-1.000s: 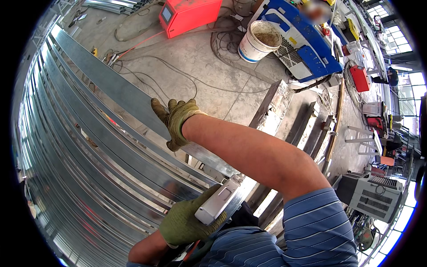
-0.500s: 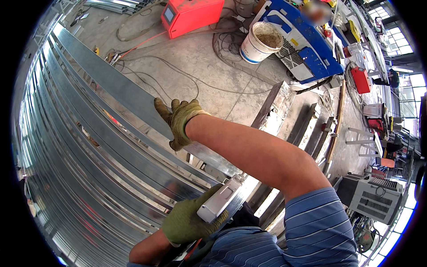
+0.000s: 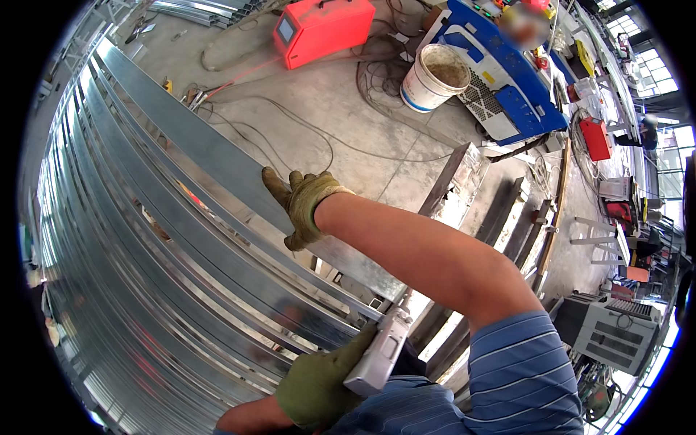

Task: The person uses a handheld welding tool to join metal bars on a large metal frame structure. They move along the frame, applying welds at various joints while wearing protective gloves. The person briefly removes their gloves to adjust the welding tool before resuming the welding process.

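Observation:
My right hand (image 3: 310,206), in a worn olive glove, rests on a long flat galvanized steel profile (image 3: 196,141). Its fingers are spread, with the thumb apart toward the near side. Closer to my body, my left hand (image 3: 319,384), in a green glove, is closed around a silver box-shaped metal tool (image 3: 380,351) with a small knob at its far end. The tool is beside the near end of the profile; whether the two touch I cannot tell. Part of the left fingers is hidden behind the tool.
Many parallel steel profiles (image 3: 123,239) fill the left side. Heavy steel beams (image 3: 457,181) lie to the right. Beyond are a red machine (image 3: 319,32), a white bucket (image 3: 433,78), a blue-and-white machine (image 3: 500,94) and loose cables (image 3: 290,116) on the floor. A grey cabinet (image 3: 609,330) stands right.
My left hand has moved nearer my body and slightly right, and the silver tool has turned steeper. My right hand stays on the profile. The whole view has shifted slightly.

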